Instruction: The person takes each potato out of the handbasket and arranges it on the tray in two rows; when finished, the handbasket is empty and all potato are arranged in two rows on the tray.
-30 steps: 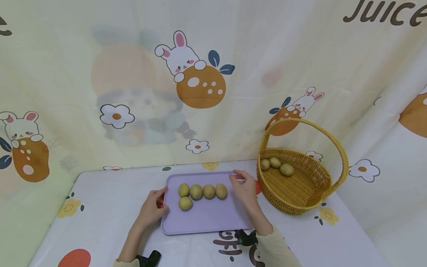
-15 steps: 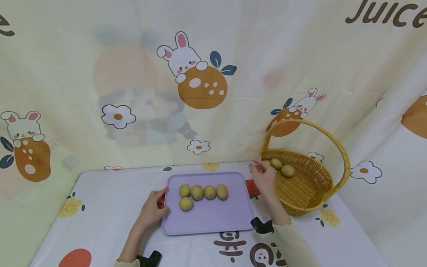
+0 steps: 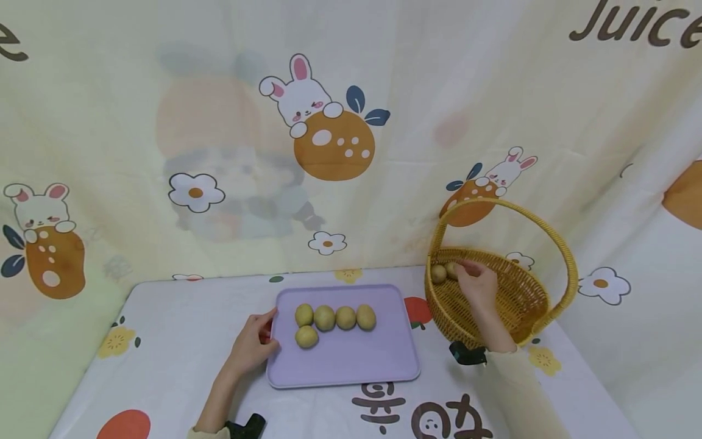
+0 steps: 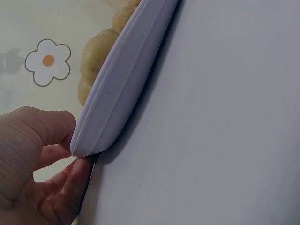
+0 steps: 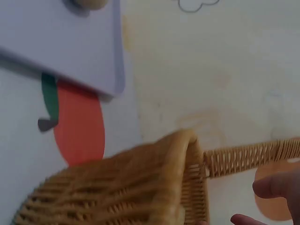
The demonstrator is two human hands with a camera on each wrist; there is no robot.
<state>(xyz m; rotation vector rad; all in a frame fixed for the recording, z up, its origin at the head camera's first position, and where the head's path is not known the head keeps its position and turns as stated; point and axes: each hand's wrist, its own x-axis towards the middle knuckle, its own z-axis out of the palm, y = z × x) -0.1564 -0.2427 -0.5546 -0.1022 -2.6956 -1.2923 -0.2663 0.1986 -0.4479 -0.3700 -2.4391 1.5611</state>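
My left hand (image 3: 253, 346) pinches the left rim of a lilac tray (image 3: 362, 360); in the left wrist view the thumb and fingers meet at its corner. Several small potatoes (image 3: 325, 318) lie on the tray, most in a row and one below the row's left end. Over at the right, my right hand (image 3: 480, 288) reaches into a wicker basket (image 3: 451, 320). Two potatoes (image 3: 438, 274) show just left of its fingertips, and a third is hidden by the hand. In the right wrist view the thumb (image 5: 274, 185) stands apart from a fingertip.
The basket's tall arched handle (image 3: 565, 256) rises over its opening, around the right hand's reach. A printed cloth covers the table (image 3: 186, 341), and a curtain (image 3: 230, 256) hangs right behind it. Tray and basket stand with a narrow gap between them.
My right hand has left the tray's upper right corner and moved right into the basket, over the potatoes. The left hand still holds the tray, and the potatoes on it have not moved.
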